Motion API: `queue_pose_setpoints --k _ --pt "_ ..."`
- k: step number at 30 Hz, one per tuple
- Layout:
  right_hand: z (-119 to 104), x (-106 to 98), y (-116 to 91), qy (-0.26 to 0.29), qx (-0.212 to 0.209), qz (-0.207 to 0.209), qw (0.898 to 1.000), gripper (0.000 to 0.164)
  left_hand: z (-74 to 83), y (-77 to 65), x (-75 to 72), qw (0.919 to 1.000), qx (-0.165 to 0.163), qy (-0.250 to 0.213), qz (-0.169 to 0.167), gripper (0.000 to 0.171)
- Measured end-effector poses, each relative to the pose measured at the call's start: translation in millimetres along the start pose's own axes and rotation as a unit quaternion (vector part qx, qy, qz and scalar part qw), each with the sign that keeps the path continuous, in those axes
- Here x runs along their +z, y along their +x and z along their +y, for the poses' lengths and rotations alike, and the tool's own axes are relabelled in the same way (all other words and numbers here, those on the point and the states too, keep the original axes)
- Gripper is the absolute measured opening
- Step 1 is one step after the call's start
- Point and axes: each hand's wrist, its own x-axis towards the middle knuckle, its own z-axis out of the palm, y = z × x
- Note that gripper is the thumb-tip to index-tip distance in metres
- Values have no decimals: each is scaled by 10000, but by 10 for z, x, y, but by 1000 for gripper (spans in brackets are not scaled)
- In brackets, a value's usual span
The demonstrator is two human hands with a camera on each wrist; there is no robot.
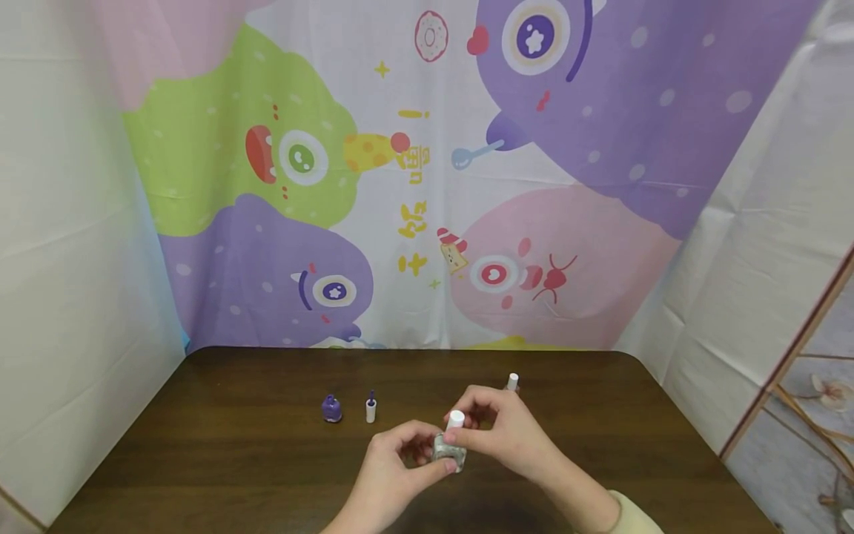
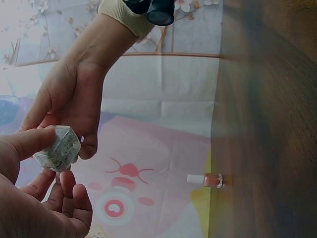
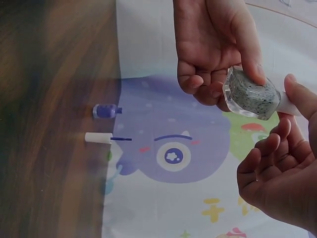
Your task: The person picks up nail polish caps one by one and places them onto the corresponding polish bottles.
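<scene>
Between my hands is a nail polish bottle (image 1: 448,449) of clear glass with speckled pale grey-green polish and a white cap (image 1: 456,420). My left hand (image 1: 400,463) pinches the glass body between thumb and fingers. The cap is pinched by my right hand (image 1: 507,434), and it sits on the bottle's neck. In the right wrist view the speckled bottle (image 3: 250,94) lies tilted between both hands. To the left on the table stand an uncapped purple polish bottle (image 1: 331,409) and its white brush cap (image 1: 371,410), purple brush pointing up.
A reddish polish bottle (image 2: 213,180) with a white cap stands on the dark wooden table (image 1: 253,460), partly behind my right hand in the head view. A cartoon-printed cloth (image 1: 414,311) hangs along the table's back edge, with white cloth at both sides.
</scene>
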Motion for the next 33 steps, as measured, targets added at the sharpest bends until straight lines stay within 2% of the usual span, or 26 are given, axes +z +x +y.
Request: queue_pose_setpoints --k 5,13,21,26,33 --pt "-6 13 3 -30 120 31 9999 19 13 4 7 10000 1 12 16 25" --pt "21 11 -4 206 -59 -53 9998 15 25 9 16 9998 -75 11 167 25" --pt "46 -68 -19 654 -603 -374 9953 22 12 13 7 9997 44 19 236 25" --pt "47 -94 -15 585 -768 -564 9937 22 8 2 6 9998 -19 30 194 24" --pt "42 -93 -8 491 -933 -595 9926 21 10 -7 1 9999 21 -50 111 24"
